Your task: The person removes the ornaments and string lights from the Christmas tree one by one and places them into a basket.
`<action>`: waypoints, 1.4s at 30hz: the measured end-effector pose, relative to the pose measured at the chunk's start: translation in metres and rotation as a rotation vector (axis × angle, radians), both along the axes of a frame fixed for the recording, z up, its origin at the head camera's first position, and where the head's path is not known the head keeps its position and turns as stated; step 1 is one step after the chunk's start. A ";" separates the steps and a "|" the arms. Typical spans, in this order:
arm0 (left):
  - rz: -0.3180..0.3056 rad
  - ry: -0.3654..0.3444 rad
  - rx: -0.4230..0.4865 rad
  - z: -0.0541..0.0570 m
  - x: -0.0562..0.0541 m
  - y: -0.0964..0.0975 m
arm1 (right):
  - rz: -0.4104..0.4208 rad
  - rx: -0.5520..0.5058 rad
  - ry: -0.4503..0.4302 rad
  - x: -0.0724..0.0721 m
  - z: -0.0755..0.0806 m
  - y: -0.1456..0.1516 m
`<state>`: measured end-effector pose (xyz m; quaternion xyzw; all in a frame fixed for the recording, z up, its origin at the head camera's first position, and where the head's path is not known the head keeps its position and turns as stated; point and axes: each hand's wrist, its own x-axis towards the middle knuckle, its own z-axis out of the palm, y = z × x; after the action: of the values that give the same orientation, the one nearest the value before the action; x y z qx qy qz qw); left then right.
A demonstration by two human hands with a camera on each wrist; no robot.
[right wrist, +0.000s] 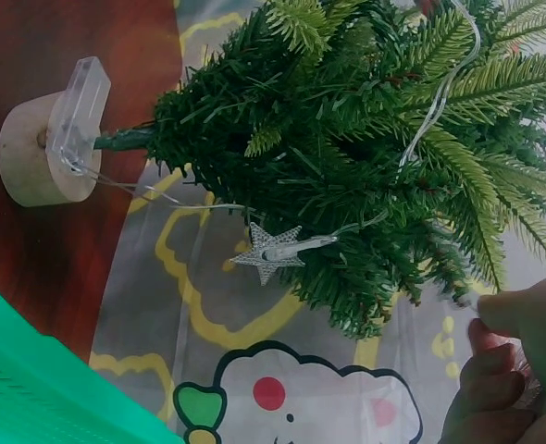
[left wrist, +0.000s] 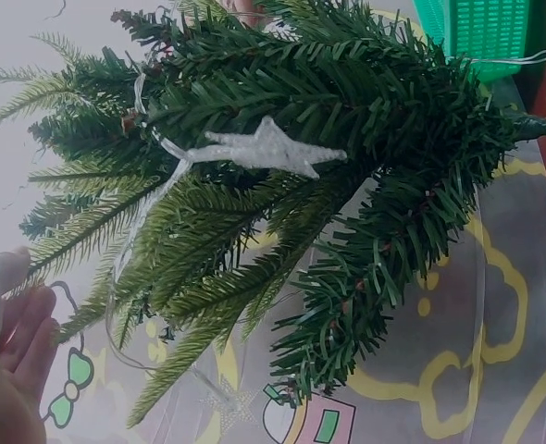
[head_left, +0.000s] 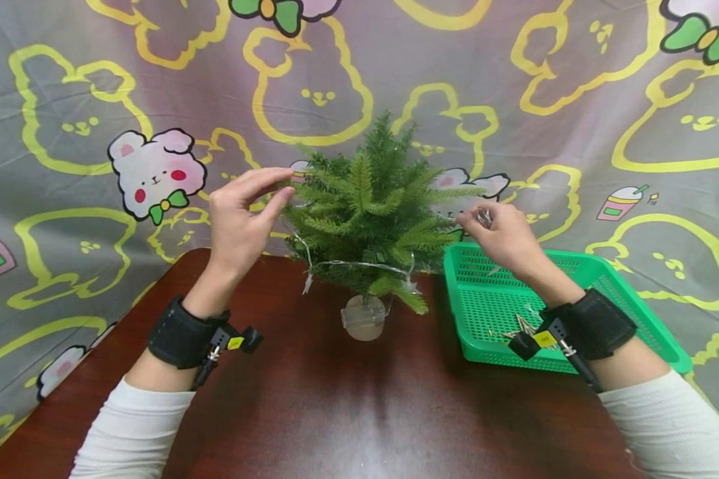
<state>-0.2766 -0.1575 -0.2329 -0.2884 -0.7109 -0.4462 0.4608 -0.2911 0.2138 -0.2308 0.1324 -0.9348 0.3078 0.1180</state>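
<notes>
A small artificial Christmas tree (head_left: 377, 193) stands upright on a round wooden base (right wrist: 28, 153). A clear wire light string (head_left: 359, 264) loops around its lower branches, with star-shaped lights (left wrist: 273, 148) hanging from it. Against the base sits a clear battery box (right wrist: 80, 106). My left hand (head_left: 236, 216) is at the left branch tips, thumb and forefinger extended with a gap between them. On the other side, my right hand (head_left: 503, 233) grips a bunched portion of the light string (head_left: 484, 217), its thumb and forefinger close to the right branch tips. Its curled fingers partly hide the bunch.
A green plastic basket (head_left: 457, 293) stands on the brown table (head_left: 263, 399) to the right, below my right forearm. Inside it lie gold star ornaments (head_left: 522, 326). A grey patterned cloth (head_left: 186, 86) hangs close behind the tree.
</notes>
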 end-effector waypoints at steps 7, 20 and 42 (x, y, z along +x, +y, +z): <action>0.015 0.014 -0.034 0.003 0.002 0.001 | 0.009 0.007 0.033 -0.002 -0.001 0.000; -0.007 0.236 -0.008 0.009 0.027 0.019 | 0.051 -0.038 0.007 -0.003 -0.001 -0.001; 0.006 0.273 -0.178 -0.002 0.036 0.032 | 0.076 -0.057 -0.014 -0.001 0.002 0.005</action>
<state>-0.2407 -0.1256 -0.2353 -0.3838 -0.6794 -0.3365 0.5271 -0.2923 0.2188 -0.2293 0.1622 -0.9208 0.3394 0.1034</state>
